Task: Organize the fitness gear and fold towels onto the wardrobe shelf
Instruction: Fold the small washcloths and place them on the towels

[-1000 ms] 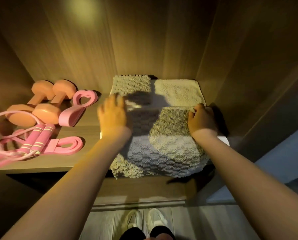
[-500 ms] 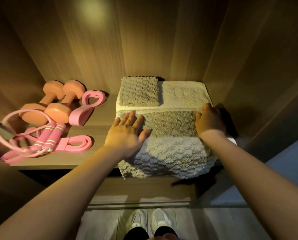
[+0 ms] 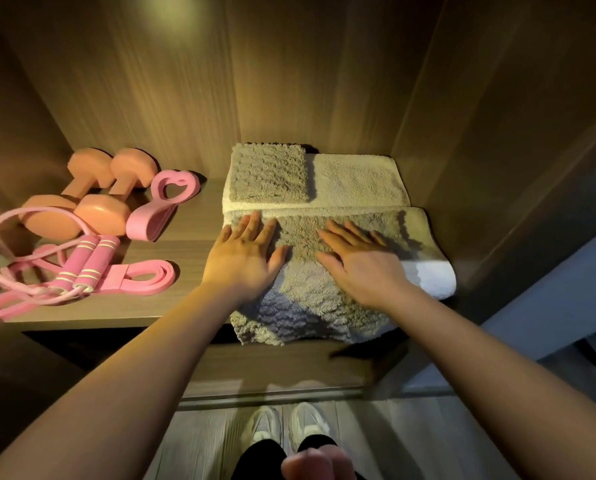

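A folded grey towel lies at the right of the wardrobe shelf, its front edge hanging over the shelf lip. My left hand and my right hand both rest flat on top of it, fingers straight and spread. Under it lies a white towel. Behind lie a cream towel and a small grey folded cloth. At the left stand two orange dumbbells, a pink heart-shaped grip, a pink jump rope and a pink resistance band.
Wooden wardrobe walls close in behind and at the right. Bare shelf shows between the fitness gear and the towels. Below the shelf edge I see the floor and my white shoes.
My right hand left the towel's right edge and moved inward to lie flat on top. My left hand stayed flat on the towel's left part.
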`<state>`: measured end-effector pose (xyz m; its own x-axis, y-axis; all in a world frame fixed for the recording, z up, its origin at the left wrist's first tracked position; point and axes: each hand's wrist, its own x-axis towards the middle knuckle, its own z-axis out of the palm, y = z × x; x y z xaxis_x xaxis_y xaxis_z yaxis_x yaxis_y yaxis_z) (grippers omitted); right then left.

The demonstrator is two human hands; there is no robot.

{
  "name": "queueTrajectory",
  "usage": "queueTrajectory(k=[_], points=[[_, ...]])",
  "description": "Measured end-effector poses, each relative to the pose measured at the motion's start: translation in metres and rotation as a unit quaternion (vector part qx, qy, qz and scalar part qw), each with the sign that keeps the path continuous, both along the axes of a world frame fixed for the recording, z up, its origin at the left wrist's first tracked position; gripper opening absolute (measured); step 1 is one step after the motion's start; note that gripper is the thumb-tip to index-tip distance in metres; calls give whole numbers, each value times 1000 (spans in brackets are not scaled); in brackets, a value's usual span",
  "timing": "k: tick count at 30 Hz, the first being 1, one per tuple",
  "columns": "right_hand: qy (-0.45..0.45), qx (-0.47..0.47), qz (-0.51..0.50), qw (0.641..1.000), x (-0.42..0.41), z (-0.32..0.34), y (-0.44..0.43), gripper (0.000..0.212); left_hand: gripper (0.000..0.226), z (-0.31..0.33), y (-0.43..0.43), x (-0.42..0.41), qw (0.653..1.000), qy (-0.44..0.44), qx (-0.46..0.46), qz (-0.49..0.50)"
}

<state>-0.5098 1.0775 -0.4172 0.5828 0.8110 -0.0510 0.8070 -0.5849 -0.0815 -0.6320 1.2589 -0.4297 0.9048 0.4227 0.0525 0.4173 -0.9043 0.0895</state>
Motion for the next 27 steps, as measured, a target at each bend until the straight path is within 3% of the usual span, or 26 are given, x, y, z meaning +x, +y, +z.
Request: queueTrajectory(k=[7,12,14,16,18,21,24,27], points=[[28,-22,-129,991,31,-6,-30,69,72,-3,-5,-3,999,-12,1,37],[31,-40,-209,977,35,-3,-45,72,62,0,-9,-20,989,-91,-51,104],[9,27,-215,976,23,-4,-58,71,59,1,-14,-34,982,-135,-72,112],[-5,160,-197,967,4,-12,-76,62,56,-3,-17,-52,971,-191,-97,109],[15,286,-180,941,-16,-28,-98,45,51,-11,-23,-74,961,-226,-108,115],[42,409,-179,893,-46,-55,-124,43,33,-35,-39,-106,947,-270,-70,162],[87,441,-225,865,-60,-83,-136,38,14,-62,-53,-121,955,-216,-85,184],[241,403,-299,831,-54,-96,-129,37,26,-87,-53,-119,945,-150,-214,196]])
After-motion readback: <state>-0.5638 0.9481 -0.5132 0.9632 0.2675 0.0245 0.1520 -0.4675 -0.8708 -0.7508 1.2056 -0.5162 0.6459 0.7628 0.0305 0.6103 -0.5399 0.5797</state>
